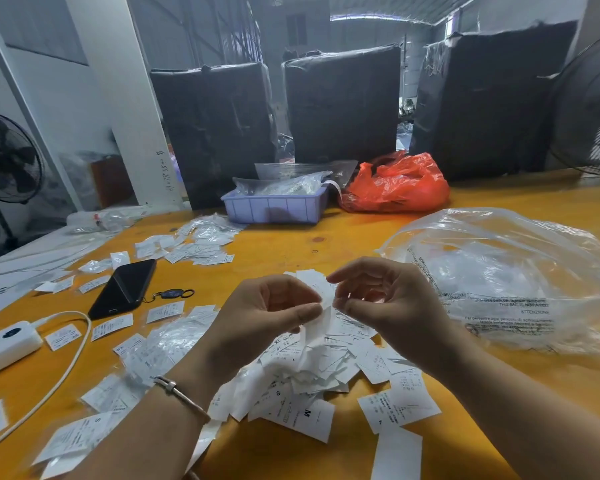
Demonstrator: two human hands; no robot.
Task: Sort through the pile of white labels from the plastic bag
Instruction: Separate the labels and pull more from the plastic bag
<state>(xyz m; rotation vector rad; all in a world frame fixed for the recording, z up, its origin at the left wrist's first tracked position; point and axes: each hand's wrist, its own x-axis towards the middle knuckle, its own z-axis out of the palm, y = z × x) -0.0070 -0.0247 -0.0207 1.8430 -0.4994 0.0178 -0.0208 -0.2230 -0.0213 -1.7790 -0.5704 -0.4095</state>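
— Both hands? Left hand (pixel 274 306) and right hand (pixel 378 296) pinch one white label (pixel 321 315) between them, above the pile of labels (pixel 326 368)
— Bag? Clear plastic bag (pixel 520 271) right, on yellow table (pixel 291 244); phone (pixel 123 287) left

Just one view here, a wide-angle head cam looking forward and down across the orange table (pixel 291 244) (edges bend a bit). Near stuff sits close under the lens; black wrapped bales (pixel 343 102) stand far behind.
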